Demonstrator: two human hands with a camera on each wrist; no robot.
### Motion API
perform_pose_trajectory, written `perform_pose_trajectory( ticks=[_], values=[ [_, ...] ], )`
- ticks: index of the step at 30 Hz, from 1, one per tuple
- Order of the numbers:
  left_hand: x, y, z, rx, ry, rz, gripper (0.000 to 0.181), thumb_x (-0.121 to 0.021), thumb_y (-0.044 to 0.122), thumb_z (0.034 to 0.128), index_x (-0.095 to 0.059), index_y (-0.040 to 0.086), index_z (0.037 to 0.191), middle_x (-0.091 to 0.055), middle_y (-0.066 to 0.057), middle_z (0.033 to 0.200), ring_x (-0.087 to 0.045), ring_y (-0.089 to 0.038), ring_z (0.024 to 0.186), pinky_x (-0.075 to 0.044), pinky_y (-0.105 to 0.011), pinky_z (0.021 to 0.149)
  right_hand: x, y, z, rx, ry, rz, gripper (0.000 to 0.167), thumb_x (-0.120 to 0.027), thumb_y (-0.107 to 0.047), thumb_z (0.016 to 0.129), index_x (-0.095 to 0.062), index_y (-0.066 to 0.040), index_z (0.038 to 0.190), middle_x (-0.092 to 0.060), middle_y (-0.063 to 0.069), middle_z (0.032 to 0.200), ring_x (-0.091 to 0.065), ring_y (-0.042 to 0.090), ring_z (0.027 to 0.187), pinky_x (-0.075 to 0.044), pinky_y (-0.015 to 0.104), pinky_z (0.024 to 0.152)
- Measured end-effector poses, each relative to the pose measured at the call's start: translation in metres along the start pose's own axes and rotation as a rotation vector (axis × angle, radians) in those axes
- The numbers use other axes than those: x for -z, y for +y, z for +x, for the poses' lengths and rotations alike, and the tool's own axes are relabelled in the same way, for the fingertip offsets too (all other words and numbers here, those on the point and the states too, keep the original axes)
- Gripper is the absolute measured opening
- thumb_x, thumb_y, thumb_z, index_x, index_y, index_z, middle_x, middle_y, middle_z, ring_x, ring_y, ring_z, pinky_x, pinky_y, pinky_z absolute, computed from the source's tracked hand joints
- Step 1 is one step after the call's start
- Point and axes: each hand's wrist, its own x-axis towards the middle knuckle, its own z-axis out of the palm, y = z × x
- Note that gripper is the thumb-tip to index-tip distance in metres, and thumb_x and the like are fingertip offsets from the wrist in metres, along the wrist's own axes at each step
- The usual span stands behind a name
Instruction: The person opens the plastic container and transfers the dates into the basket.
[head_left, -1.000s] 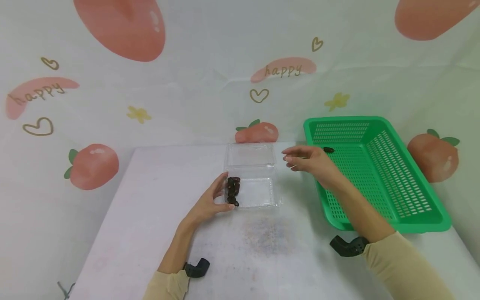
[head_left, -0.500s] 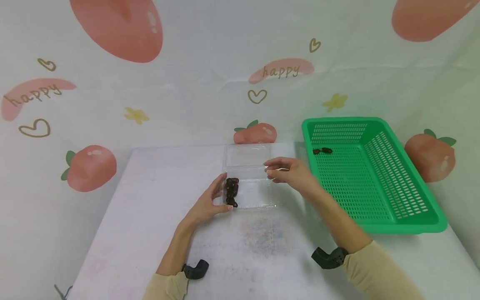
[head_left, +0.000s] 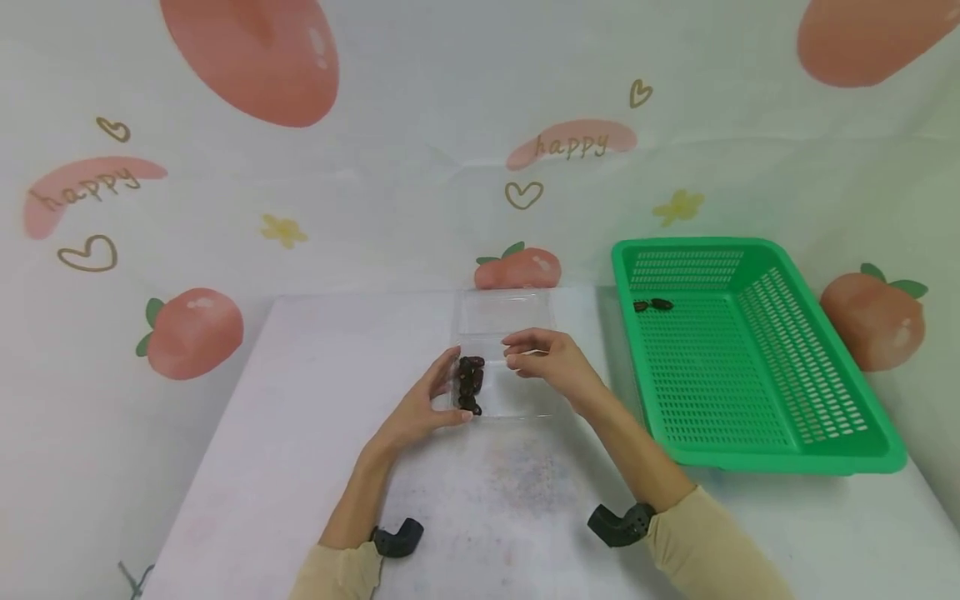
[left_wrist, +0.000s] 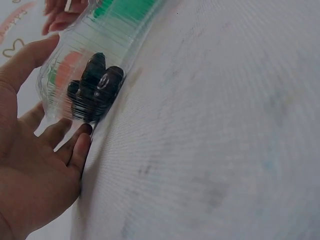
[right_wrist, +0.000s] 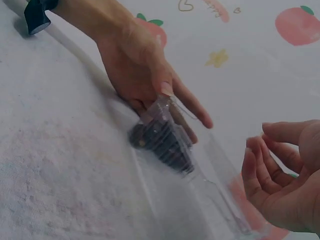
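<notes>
Clear plastic box gripped by left hand; right hand, fingers loose, has moved farther over it.

Overlapping dark fruits in the clear box are too small to count in the head view — and blurred in the right wrist view, whose edge crops the right hand. The rim of the green basket partly hides another fruit.

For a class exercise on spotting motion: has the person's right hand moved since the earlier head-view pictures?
Yes. Judged against the green basket, the right hand has moved left, away from it and over the clear container.
</notes>
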Motion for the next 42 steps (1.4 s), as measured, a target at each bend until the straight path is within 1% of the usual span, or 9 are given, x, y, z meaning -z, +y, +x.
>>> perform_pose_trajectory(
  ticks=[2,6,11,13,19,24,27,36,42],
  values=[
    [0.0,0.0,0.001,0.005,0.001,0.006,0.1,-0.082,0.018,0.0819,-0.02,0.024,0.16,-0.021,0.0,0.164,-0.028,-0.032,0.146,-0.029,-0.05,0.118,-0.003,0.005,0.005,-0.009,-0.004,-0.006,0.033,-0.071,-0.011,0.092,-0.065,0.002,0.122,-0.066,0.022,0.115,-0.065,0.033,0.102,-0.059,0.035,0.087],
    [0.0,0.005,0.0,-0.005,-0.004,-0.01,0.1,-0.081,0.012,0.082,-0.019,0.017,0.16,-0.02,-0.006,0.164,-0.028,-0.037,0.146,-0.028,-0.054,0.117,-0.009,0.015,0.015,-0.018,-0.015,-0.019,0.037,-0.071,-0.008,0.091,-0.063,0.007,0.124,-0.066,0.023,0.115,-0.066,0.022,0.098,-0.059,0.035,0.087],
    [0.001,0.003,0.001,-0.022,-0.006,-0.013,0.099,-0.081,0.011,0.0818,-0.02,0.016,0.16,-0.021,-0.008,0.164,-0.029,-0.037,0.145,-0.029,-0.053,0.117,-0.016,0.021,0.024,-0.022,-0.019,-0.048,0.033,-0.069,-0.002,0.091,-0.064,0.008,0.122,-0.067,0.024,0.113,-0.066,0.025,0.099,-0.059,0.035,0.086],
    [0.001,-0.002,0.002,-0.033,-0.003,-0.003,0.098,-0.081,0.014,0.0819,-0.021,0.018,0.159,-0.022,-0.005,0.164,-0.03,-0.036,0.145,-0.029,-0.052,0.117,-0.019,0.022,0.027,-0.032,-0.023,-0.07,0.032,-0.068,-0.001,0.091,-0.065,0.007,0.122,-0.067,0.024,0.113,-0.067,0.025,0.097,-0.059,0.034,0.085],
    [0.001,-0.001,0.0,-0.02,0.005,-0.01,0.1,-0.082,0.015,0.0818,-0.02,0.022,0.16,-0.022,0.0,0.164,-0.031,-0.032,0.145,-0.029,-0.051,0.117,-0.025,0.026,0.035,-0.068,-0.044,-0.125,0.03,-0.069,-0.004,0.089,-0.068,0.004,0.119,-0.07,0.019,0.109,-0.066,0.017,0.09,-0.057,0.029,0.082],
    [-0.001,-0.001,0.002,-0.031,-0.014,-0.011,0.099,-0.081,0.016,0.0834,-0.019,0.02,0.16,-0.02,-0.003,0.165,-0.028,-0.032,0.147,-0.028,-0.051,0.118,-0.027,0.031,0.038,-0.124,-0.019,-0.178,0.027,-0.07,-0.003,0.086,-0.072,0.002,0.113,-0.073,0.014,0.103,-0.066,0.014,0.086,-0.056,0.028,0.077],
    [0.0,0.0,0.0,-0.024,-0.003,-0.002,0.099,-0.081,0.017,0.0828,-0.019,0.02,0.16,-0.02,-0.002,0.164,-0.029,-0.033,0.146,-0.029,-0.051,0.118,-0.03,0.032,0.041,-0.139,-0.018,-0.232,0.026,-0.07,-0.003,0.085,-0.074,-0.001,0.111,-0.075,0.011,0.1,-0.067,0.013,0.085,-0.055,0.026,0.074],
    [0.001,0.0,0.0,-0.024,0.004,0.013,0.1,-0.082,0.019,0.0819,-0.02,0.021,0.16,-0.022,0.001,0.164,-0.031,-0.034,0.145,-0.03,-0.051,0.117,-0.034,0.034,0.046,-0.097,-0.032,-0.384,0.026,-0.073,-0.001,0.081,-0.076,-0.003,0.106,-0.075,0.007,0.095,-0.066,0.012,0.081,-0.052,0.022,0.069],
    [-0.001,-0.001,0.001,-0.023,-0.005,0.005,0.1,-0.082,0.019,0.0818,-0.019,0.02,0.16,-0.021,0.003,0.164,-0.028,-0.031,0.147,-0.028,-0.049,0.118,-0.035,0.038,0.045,-0.085,-0.038,-0.47,0.027,-0.08,-0.006,0.078,-0.077,-0.006,0.105,-0.074,0.001,0.087,-0.065,0.011,0.081,-0.051,0.025,0.072]
  ],
)
